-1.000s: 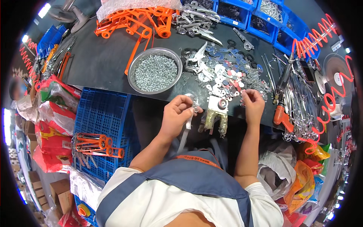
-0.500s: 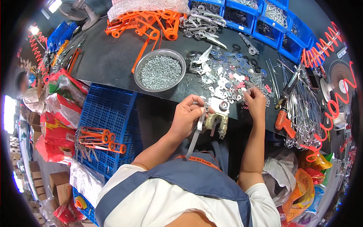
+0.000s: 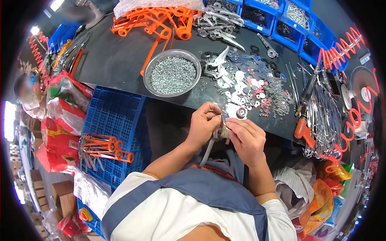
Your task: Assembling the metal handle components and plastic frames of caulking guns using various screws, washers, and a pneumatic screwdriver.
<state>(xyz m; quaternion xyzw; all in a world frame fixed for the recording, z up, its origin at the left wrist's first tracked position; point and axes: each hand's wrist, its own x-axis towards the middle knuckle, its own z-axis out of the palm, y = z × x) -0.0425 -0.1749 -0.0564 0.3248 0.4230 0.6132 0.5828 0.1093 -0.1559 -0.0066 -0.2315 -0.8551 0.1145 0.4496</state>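
My left hand [image 3: 204,125] is closed in a pinch on a long, flat grey metal strip [image 3: 208,152], which hangs down toward my apron. Beside it my right hand [image 3: 247,139] has its thumb and fingertips pressed together at the upper end of the strip; whatever is between them is too small to make out. Just beyond the fingertips, at the table's edge, is a small metal fixture [image 3: 241,113] with a dark round knob, its lower part mostly hidden by my hands. Loose washers and small flat parts [image 3: 241,86] lie spread beyond it.
A steel bowl [image 3: 172,74] full of small metal pieces stands left of the loose parts. Orange frames [image 3: 155,24], metal levers [image 3: 219,24] and blue bins [image 3: 257,18] line the back. An orange power driver [image 3: 303,129] and thin metal rods [image 3: 325,120] are at right.
My right hand has come from the loose parts, leftward and nearer, to meet my left hand. My left hand still holds the strip.
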